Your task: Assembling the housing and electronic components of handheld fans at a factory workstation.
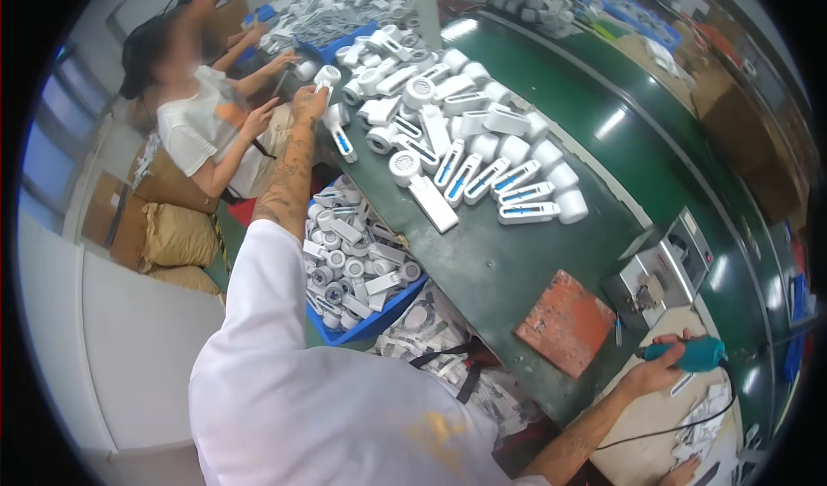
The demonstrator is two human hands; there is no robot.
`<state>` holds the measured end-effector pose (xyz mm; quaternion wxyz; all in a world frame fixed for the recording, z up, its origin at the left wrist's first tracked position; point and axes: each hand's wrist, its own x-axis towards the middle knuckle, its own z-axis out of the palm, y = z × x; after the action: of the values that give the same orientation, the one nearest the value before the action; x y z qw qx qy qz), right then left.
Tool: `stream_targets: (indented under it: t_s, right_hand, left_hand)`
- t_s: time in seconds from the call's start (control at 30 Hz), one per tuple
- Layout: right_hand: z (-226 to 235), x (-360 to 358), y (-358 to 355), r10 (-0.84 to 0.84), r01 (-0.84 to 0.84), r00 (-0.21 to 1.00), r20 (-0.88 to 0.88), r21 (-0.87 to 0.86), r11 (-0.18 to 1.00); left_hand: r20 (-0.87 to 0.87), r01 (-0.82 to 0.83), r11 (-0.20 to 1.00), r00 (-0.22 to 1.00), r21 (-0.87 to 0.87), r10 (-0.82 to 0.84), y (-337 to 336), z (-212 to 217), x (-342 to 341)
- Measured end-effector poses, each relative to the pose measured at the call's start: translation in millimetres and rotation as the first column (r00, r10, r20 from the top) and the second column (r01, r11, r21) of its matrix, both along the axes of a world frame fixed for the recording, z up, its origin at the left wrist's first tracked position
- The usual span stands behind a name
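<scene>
Measured from the middle of the view, the left arm stretches out nearly straight toward 11 o'clock, its hand closed around the body of a white round-headed unit, which sits at the edge of the green table with its head toward 1 o'clock of the fingers. The right arm reaches low to 4 o'clock, its hand wrapped about a teal corded tool, whose narrow end points to 9 o'clock, just beyond a reddish slab. More white units crowd the table around 12 to 1 o'clock, and a blue crate of them stands at 7.
</scene>
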<state>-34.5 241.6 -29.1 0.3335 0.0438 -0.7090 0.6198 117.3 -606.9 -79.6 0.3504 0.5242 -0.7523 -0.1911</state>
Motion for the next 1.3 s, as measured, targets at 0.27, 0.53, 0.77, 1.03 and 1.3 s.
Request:
stream_targets:
  t_s: [0.27,0.53,0.77,1.03,1.3]
  right_hand:
    - [-24,-10,-15,0.004,-0.005,1.000,0.013,0.048,0.999]
    - [28,32,-6,0.186,-0.175,0.982,0.038,-0.198,0.964]
    - [38,120,41,0.113,-0.080,0.981,0.159,-0.203,0.976]
    - [46,154,58,0.086,-0.053,0.989,0.117,-0.255,0.965]
    - [42,138,67,-0.034,0.056,0.991,0.131,-0.169,0.984]
  left_hand:
    - [-0.039,0.447,0.722,0.837,-0.528,-0.546,74,75,-58]
    - [-0.139,0.959,-0.026,-0.068,-0.284,-0.988,594,177,-137]
    - [-0.034,0.887,-0.432,-0.443,-0.162,-0.896,836,65,-234]
    - [0.158,0.980,-0.124,-0.149,0.157,-0.976,896,29,-256]
    - [-0.030,0.883,-0.325,-0.355,-0.340,-0.934,776,65,-162]
